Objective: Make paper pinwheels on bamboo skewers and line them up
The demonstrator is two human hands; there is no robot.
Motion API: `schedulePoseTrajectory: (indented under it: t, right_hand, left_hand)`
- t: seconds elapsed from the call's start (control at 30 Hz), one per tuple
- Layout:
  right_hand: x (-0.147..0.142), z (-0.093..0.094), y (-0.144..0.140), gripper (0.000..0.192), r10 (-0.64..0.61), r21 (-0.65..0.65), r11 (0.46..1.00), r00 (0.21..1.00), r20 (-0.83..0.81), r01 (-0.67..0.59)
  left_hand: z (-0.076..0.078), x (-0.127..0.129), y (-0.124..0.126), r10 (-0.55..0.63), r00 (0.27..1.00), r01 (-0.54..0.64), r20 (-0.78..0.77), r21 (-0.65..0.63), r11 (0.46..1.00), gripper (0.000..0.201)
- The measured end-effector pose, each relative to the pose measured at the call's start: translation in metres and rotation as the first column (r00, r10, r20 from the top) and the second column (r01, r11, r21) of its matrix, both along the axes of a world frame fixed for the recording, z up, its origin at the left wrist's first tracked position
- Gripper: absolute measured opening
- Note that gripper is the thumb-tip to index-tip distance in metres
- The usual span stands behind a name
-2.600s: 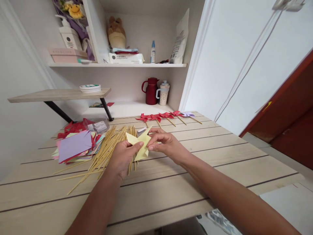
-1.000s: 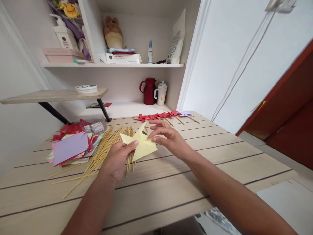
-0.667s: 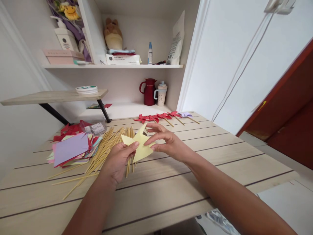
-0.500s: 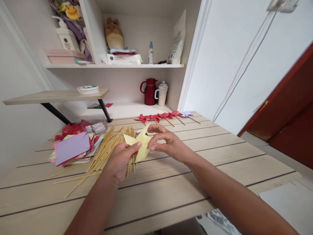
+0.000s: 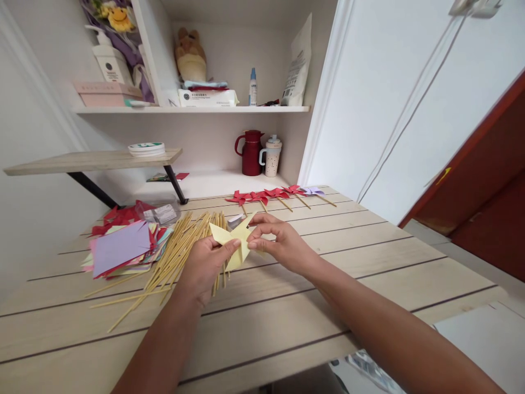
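Observation:
Both hands hold a pale yellow paper piece point(image 5: 233, 241), cut and partly folded into points, just above the wooden table point(image 5: 287, 306). My left hand point(image 5: 205, 265) pinches its left side with the thumb on top. My right hand point(image 5: 276, 243) pinches a flap folded in at the right of the piece. Under the paper lies a loose pile of thin bamboo sticks point(image 5: 172, 254). A stack of coloured paper squares point(image 5: 123, 249), purple on top, sits to the left.
A row of finished pinwheels on sticks point(image 5: 279, 196), red and one purple, lies at the table's far edge. A clear packet point(image 5: 162, 213) lies beyond the paper stack. A red jug point(image 5: 250, 153) and a cup point(image 5: 273, 156) stand on the low shelf behind.
The right hand has folded a spread-out corner of the yellow paper in toward its middle, so the piece looks smaller. The left hand kept its grip.

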State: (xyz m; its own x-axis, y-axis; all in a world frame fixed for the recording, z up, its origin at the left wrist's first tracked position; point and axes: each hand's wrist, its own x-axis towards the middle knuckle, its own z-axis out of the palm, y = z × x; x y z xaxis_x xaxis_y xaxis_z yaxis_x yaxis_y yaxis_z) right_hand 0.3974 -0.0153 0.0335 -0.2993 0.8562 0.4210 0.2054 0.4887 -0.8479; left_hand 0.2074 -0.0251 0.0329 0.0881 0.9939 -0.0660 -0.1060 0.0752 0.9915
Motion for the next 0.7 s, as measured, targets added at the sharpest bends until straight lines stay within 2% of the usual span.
schedulePoseTrajectory:
  t: [0.23,0.47,0.7]
  right_hand:
    - [-0.0002,0.0001,-0.0007,0.012,0.002,0.058,0.998,1.000,0.011,-0.002]
    - [-0.0024,0.0030,-0.0021,0.017,0.005,0.039,0.999,1.000,-0.003,-0.005]
    - [-0.0044,0.0063,-0.0051,0.019,-0.073,0.069,0.995,0.997,-0.012,0.074]
  left_hand:
    - [0.0003,0.0012,0.0004,0.006,1.000,-0.006,0.011,-0.011,1.000,0.043]
    - [-0.0031,0.0019,0.0023,-0.004,1.000,0.004,0.021,0.011,1.000,0.041]
    - [-0.0018,0.0008,0.0014,0.025,1.000,-0.025,-0.012,0.003,1.000,0.042]
